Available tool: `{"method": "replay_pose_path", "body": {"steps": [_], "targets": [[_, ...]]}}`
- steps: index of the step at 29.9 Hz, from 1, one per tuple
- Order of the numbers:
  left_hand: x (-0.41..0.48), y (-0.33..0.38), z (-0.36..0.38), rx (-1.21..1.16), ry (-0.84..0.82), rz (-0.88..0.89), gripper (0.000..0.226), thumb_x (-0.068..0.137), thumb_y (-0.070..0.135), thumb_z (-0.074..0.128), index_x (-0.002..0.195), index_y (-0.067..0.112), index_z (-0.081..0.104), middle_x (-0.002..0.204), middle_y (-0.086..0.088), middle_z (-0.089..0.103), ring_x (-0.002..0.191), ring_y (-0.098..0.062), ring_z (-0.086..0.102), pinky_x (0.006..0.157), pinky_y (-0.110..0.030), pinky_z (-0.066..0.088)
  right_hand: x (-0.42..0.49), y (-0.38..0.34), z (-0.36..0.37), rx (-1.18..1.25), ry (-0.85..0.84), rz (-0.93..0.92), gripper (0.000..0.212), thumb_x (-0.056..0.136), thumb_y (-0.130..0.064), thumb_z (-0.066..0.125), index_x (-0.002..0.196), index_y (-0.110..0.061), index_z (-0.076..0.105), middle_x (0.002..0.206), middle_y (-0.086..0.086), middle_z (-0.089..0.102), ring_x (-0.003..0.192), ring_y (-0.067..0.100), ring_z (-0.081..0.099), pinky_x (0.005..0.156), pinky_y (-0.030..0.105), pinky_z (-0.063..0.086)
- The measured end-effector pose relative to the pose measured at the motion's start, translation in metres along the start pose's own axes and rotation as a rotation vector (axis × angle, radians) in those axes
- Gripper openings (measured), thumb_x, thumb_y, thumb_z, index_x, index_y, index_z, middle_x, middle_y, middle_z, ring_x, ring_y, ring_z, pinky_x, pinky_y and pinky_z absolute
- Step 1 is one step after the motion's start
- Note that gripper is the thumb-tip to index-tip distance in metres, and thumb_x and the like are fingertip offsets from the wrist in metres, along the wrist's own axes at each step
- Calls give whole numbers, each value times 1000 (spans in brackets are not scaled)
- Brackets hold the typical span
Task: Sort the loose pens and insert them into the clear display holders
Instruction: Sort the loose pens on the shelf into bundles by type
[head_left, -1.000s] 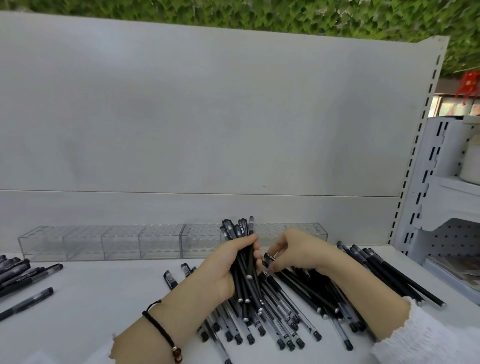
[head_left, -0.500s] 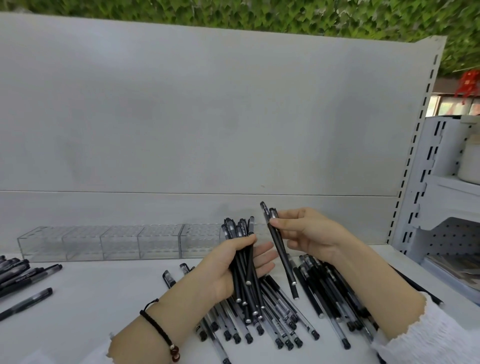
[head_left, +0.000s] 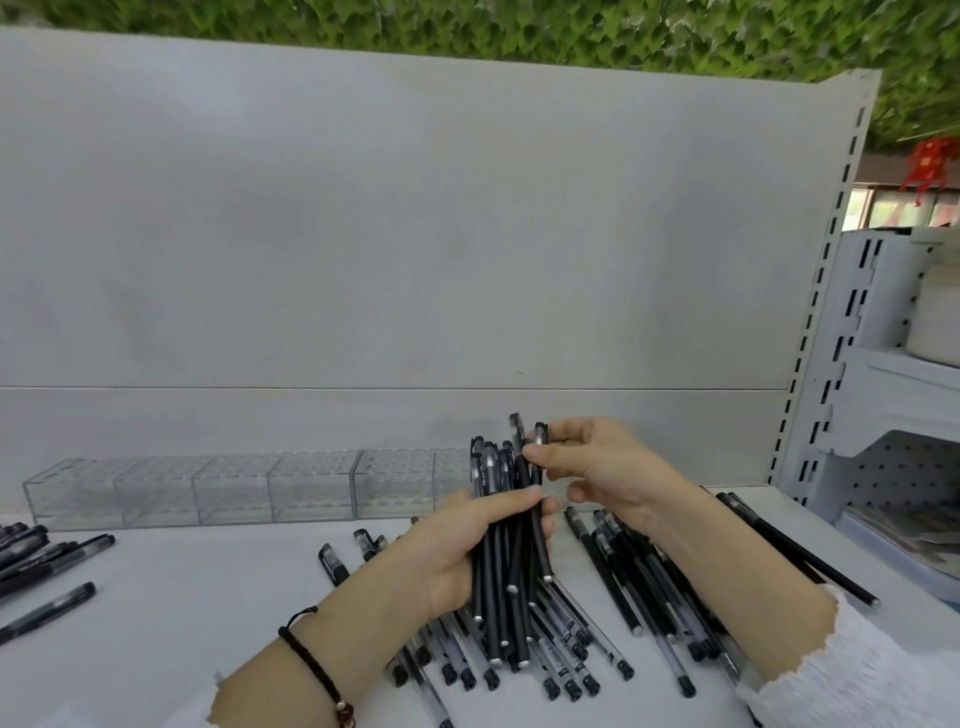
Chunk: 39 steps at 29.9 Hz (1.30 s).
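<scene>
My left hand (head_left: 457, 551) grips an upright bundle of black pens (head_left: 504, 566) above the white shelf. My right hand (head_left: 597, 467) pinches two black pens (head_left: 537, 452) near their caps and holds them against the right side of that bundle. A pile of loose black pens (head_left: 613, 613) lies on the shelf under and to the right of both hands. A row of clear display holders (head_left: 208, 488) stands along the back panel; no pens show in them, and their right end is hidden behind my hands.
More loose pens (head_left: 41, 561) lie at the left edge of the shelf (head_left: 182, 613). The white back panel (head_left: 415, 260) rises behind the holders. A slotted upright and a neighbouring white shelf unit (head_left: 893, 405) stand on the right.
My right hand picked two pens out of the pile, lifted them, and has brought them left against the bundle. My left hand has kept its grip on the bundle.
</scene>
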<state>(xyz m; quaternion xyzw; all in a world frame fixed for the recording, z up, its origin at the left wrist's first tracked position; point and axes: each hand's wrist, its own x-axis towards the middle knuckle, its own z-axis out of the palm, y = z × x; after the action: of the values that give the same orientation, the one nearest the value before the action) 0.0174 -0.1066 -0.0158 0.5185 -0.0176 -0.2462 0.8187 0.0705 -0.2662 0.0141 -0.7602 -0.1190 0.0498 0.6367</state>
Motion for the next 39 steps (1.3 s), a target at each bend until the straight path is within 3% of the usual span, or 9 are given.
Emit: {"method": "replay_pose_path", "body": {"steps": [5,8,16,21,24,27,31,36,39], "targets": [[3,0,-4,-55,11,30,12,67,8,79,70,-1,72,68,-11,60,55,-18,59,52,-26,54,0,0,-17,-575,77,2,48,86,-61,56,81,-15,70,72,-6,69,54,6,55,50,21,42],[5,-1,-5,-99,26,68,14,65,9,82,70,0,72,70,-10,59,55,-16,59,51,-25,53,1,8,-24,-909,101,35,51,84,-59,61,72,-10,68,67,0,69,61,14,60,65,32,51],[1,1,-2,-144,74,112,20,63,11,81,76,0,71,67,-12,63,52,-19,61,50,-26,55,-3,9,-6,-1362,137,92,38,70,-51,74,70,-22,51,80,-5,57,78,18,57,65,26,43],[0,1,0,-188,39,145,23,68,6,75,91,3,75,71,-11,65,54,-19,64,51,-28,56,-2,8,-4,-1238,129,129,27,70,-41,72,68,-20,56,67,-6,57,69,16,57,61,23,42],[1,1,-1,-202,31,154,16,67,10,77,82,5,77,71,-8,65,52,-16,61,49,-26,55,-1,3,-8,-826,111,97,23,75,-31,73,63,-18,58,62,-4,58,55,12,49,54,22,40],[2,2,-2,-214,55,163,21,59,14,83,77,5,75,69,-7,64,49,-15,59,46,-25,53,-3,-5,-13,-411,105,60,17,80,-26,72,78,-10,68,68,-1,66,45,8,41,39,18,30],[0,2,-2,-101,80,157,27,61,22,85,73,5,67,68,-11,65,52,-19,62,52,-26,55,-4,-10,-9,-2,30,46,14,84,-23,71,84,-9,67,71,0,66,42,5,37,35,17,22],[1,0,-2,-170,59,158,36,70,14,81,99,-3,68,94,-25,71,87,-31,73,64,-36,60,-7,-11,1,124,-27,17,18,85,-25,71,89,-8,72,90,8,74,44,4,38,36,15,25],[-1,1,0,-81,73,154,39,69,17,80,100,-2,66,88,-23,72,71,-27,73,57,-31,58,-8,-10,0,95,16,-42,21,84,-28,71,90,-8,73,85,5,73,44,4,39,36,15,26]]}}
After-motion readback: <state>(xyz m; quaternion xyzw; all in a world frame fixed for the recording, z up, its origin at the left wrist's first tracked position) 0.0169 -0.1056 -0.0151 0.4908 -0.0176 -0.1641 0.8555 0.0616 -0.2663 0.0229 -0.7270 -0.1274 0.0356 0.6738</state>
